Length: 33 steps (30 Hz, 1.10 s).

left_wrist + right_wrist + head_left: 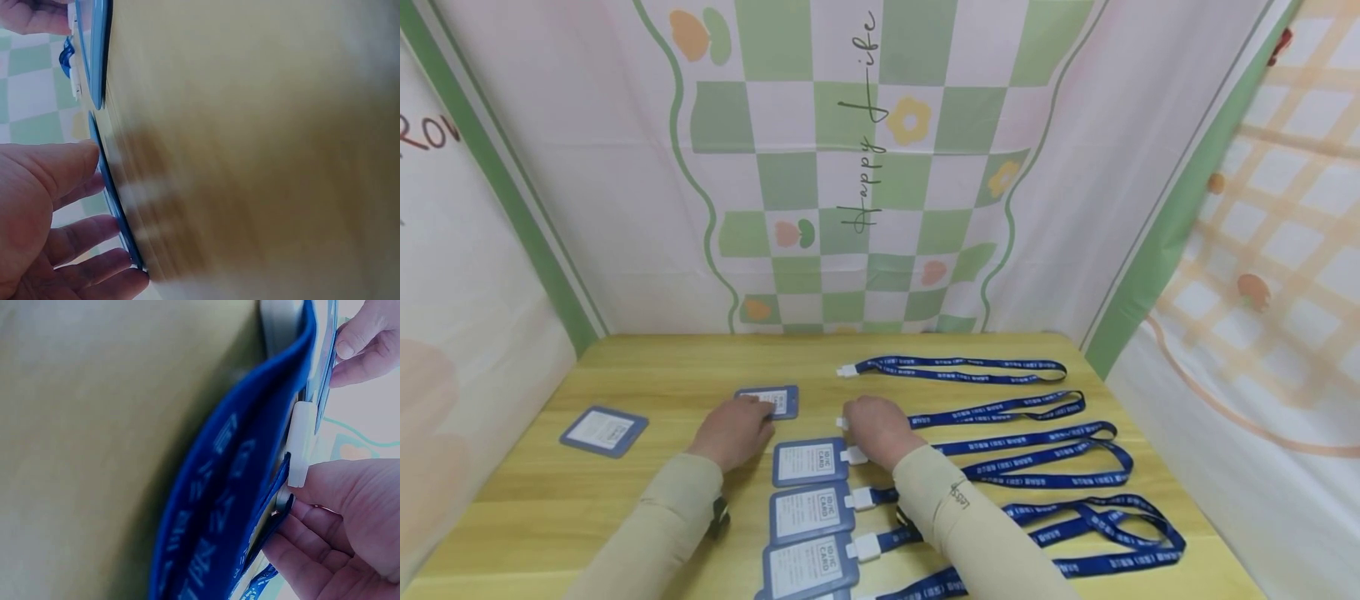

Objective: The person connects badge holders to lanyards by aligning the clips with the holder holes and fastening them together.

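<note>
While the left hand (735, 433) grasps a blue card holder (786, 402) by its left part, just beyond the farthest clipped holder (808, 462), the right hand (880, 429) pinches a blue lanyard (955, 416) near its white clip (842, 423), beyond and to the right of that clipped holder. For good joining, I think the card holder's right end should face the clip, both kept level, with fingers away from the meeting place. The right fingers hide part of the clip, so its opening cannot be seen; the card's small print is unreadable.
</note>
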Motion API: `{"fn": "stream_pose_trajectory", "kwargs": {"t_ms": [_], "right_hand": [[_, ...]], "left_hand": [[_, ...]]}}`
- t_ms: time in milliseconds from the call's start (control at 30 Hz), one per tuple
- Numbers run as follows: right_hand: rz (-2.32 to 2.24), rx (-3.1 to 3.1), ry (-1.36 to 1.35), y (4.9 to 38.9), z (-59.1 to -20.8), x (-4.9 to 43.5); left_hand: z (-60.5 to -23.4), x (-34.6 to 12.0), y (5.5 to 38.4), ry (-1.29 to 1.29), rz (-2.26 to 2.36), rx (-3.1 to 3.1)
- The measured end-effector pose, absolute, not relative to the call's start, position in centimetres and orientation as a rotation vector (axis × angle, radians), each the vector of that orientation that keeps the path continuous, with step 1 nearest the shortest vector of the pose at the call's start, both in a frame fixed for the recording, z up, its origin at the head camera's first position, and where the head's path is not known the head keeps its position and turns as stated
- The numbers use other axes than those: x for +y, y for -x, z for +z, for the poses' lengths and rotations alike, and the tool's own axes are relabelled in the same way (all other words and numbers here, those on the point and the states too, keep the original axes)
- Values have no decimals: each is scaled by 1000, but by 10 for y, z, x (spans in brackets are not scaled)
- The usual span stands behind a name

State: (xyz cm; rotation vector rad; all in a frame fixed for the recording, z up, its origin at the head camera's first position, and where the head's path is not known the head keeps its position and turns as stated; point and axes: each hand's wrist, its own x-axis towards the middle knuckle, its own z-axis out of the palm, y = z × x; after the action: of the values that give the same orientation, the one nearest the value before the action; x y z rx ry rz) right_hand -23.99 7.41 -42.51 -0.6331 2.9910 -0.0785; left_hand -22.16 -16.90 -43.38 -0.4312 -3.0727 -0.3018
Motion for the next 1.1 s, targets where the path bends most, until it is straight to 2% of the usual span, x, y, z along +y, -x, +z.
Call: {"fn": "stream_pose_trajectory", "kwargs": {"t_ms": [1100], "right_hand": [[-107, 2995, 637, 240, -425, 74]], "left_hand": [[-432, -164, 217, 405, -312, -3071]]}}
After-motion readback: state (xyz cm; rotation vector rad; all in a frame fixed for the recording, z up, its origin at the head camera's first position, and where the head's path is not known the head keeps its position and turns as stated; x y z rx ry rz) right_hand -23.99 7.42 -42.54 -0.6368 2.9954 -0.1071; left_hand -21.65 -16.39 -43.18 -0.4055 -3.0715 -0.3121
